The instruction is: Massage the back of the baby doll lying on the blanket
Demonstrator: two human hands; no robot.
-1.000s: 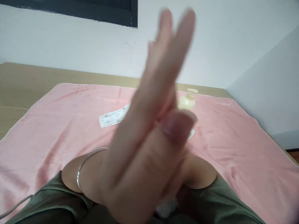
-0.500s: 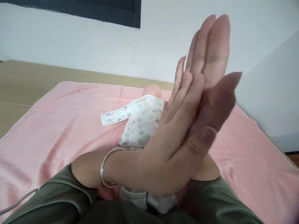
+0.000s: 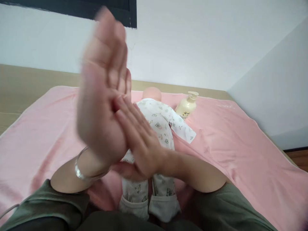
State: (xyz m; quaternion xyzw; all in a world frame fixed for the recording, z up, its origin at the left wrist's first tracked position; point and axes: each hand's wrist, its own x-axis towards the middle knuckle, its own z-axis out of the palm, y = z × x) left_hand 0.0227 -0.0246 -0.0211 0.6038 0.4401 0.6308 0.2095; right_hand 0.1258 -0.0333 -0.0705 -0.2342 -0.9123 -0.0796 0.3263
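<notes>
My left hand [image 3: 102, 93], with a silver bangle [image 3: 80, 168] at the wrist, is raised and blurred, its fingers stretched upward. Against its palm lies my right hand [image 3: 144, 144], fingers extended and flat. Neither hand grips an object. Beyond and below them a doll [image 3: 162, 125] lies on its back in white printed clothes, legs toward me. Its round head [image 3: 152, 93] is at the far end. My hands hide its chest in part and the sleeve on the left. To the right of the doll's head is a cream pump bottle [image 3: 186, 106].
A pink blanket [image 3: 231, 138] with some wrinkles covers most of a tan surface [image 3: 36, 75]. White walls [image 3: 192, 48] rise behind and at the right, with a dark frame [image 3: 60, 7] at upper left. A cable [image 3: 9, 210] runs at lower left.
My joined hands have swung from right to left. Before, the left hand's back faced me over the right; now the right presses on the left palm. The pump bottle has come into view.
</notes>
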